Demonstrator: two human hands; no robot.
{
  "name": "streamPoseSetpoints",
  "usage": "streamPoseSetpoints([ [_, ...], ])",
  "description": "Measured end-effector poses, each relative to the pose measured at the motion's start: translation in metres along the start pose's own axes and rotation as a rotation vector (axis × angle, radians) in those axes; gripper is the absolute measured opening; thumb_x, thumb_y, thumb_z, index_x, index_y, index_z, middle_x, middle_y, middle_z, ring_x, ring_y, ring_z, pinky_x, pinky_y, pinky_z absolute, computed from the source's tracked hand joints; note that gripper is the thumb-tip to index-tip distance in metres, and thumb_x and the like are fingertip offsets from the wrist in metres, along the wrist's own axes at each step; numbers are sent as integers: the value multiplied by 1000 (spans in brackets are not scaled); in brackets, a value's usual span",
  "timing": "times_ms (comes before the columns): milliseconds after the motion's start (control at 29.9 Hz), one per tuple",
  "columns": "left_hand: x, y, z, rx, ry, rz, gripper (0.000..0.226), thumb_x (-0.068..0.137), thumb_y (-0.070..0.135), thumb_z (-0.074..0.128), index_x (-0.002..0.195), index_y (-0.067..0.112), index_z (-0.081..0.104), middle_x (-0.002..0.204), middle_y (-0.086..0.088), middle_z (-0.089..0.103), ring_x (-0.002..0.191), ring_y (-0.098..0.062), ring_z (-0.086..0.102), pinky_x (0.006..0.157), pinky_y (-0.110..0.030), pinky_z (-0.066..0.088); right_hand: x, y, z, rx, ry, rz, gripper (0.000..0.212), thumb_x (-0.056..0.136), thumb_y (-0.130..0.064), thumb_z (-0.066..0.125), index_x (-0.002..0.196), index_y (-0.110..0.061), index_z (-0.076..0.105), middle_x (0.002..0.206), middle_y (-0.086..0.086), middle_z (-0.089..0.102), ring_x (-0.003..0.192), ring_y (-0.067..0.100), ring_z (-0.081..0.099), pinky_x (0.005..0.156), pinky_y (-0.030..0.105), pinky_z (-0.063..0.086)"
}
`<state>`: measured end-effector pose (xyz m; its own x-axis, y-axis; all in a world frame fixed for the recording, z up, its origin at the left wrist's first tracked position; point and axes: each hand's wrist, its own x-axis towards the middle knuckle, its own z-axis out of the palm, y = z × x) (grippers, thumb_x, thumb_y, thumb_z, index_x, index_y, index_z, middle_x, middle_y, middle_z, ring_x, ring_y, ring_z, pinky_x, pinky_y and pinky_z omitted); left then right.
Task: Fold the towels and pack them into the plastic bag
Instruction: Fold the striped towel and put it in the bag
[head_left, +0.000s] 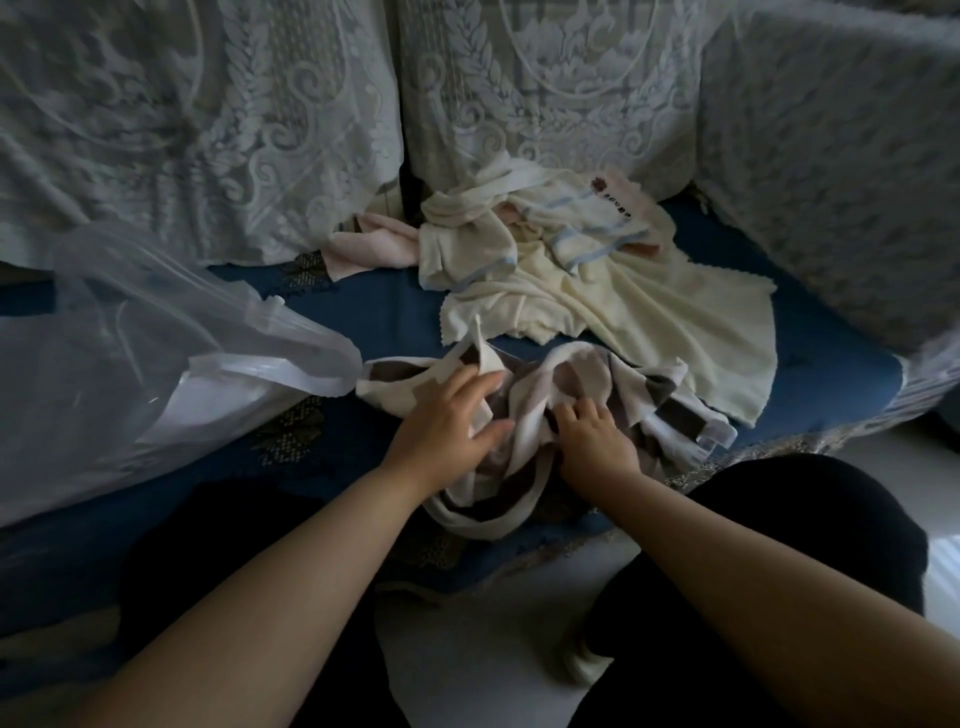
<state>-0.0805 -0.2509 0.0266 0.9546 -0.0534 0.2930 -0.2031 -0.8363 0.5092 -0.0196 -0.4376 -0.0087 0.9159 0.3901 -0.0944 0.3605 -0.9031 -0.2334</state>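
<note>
Left hand (451, 422) lies flat, fingers spread, pressing striped towel (524, 410) on blue sofa seat (384, 306). Right hand (592, 441) grips same towel, fingers curled into folds. Plastic bag (130, 358) lies left, mouth touching towel; contents unclear. Cream towels (613, 291) heaped behind; pink towel (371, 244) beside them.
</note>
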Motion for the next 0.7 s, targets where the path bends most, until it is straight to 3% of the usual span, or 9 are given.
streamPoseSetpoints([
  [100, -5, 8, 8, 85, -198, -60, 91, 77, 52, 68, 149, 24, 21, 154, -5, 20, 136, -20, 30, 106, -36, 34, 2, -6, -15, 269, 65, -60, 32, 90, -19, 45, 119, -24, 55, 122, 2, 57, 115, 22, 52, 88, 34, 46],
  [167, -7, 11, 11, 96, -235, -89, 96, 76, 54, 68, 150, 26, 14, 155, -5, 15, 139, -21, 24, 105, -37, 32, -8, -17, -28, 413, 53, -139, 29, 94, -19, 43, 120, -22, 56, 112, -2, 62, 103, 15, 57, 84, 26, 42],
  [267, -8, 12, 11, -87, -53, -34, 62, 84, 35, 65, 138, 19, 38, 137, -4, 40, 123, -23, 45, 93, -36, 44, -20, -30, -37, 541, 118, -130, 22, 97, -21, 40, 115, -20, 53, 98, 1, 64, 87, 18, 59, 72, 27, 41],
  [334, -6, 12, 8, -145, 77, -15, 37, 85, 16, 59, 121, 13, 53, 121, -5, 53, 108, -21, 54, 89, -38, 47, -20, -31, -37, 421, 208, -96, 21, 95, -24, 42, 113, -16, 50, 92, 6, 65, 82, 27, 61, 62, 29, 37],
  [401, -3, 9, 3, -175, 167, -31, 27, 85, 6, 53, 112, 9, 59, 113, -4, 58, 103, -17, 56, 89, -36, 47, -15, -28, -37, 293, 188, -55, 20, 93, -26, 43, 108, -16, 51, 92, 4, 62, 83, 27, 60, 61, 30, 35],
  [568, 4, -4, -19, -148, 349, -40, 34, 82, 2, 42, 108, 8, 64, 110, -4, 61, 103, -14, 56, 89, -17, 41, -11, -27, -35, 273, 62, 15, 6, 88, -26, 44, 89, -24, 49, 86, 0, 55, 84, 24, 57, 65, 30, 37],
  [701, 3, -8, -33, -115, 455, -64, 38, 84, -1, 41, 113, 8, 63, 114, -6, 61, 105, -17, 57, 89, -19, 42, -15, -26, -29, 182, -116, 70, 9, 85, -28, 45, 85, -24, 53, 88, 2, 59, 80, 21, 52, 65, 30, 39],
])
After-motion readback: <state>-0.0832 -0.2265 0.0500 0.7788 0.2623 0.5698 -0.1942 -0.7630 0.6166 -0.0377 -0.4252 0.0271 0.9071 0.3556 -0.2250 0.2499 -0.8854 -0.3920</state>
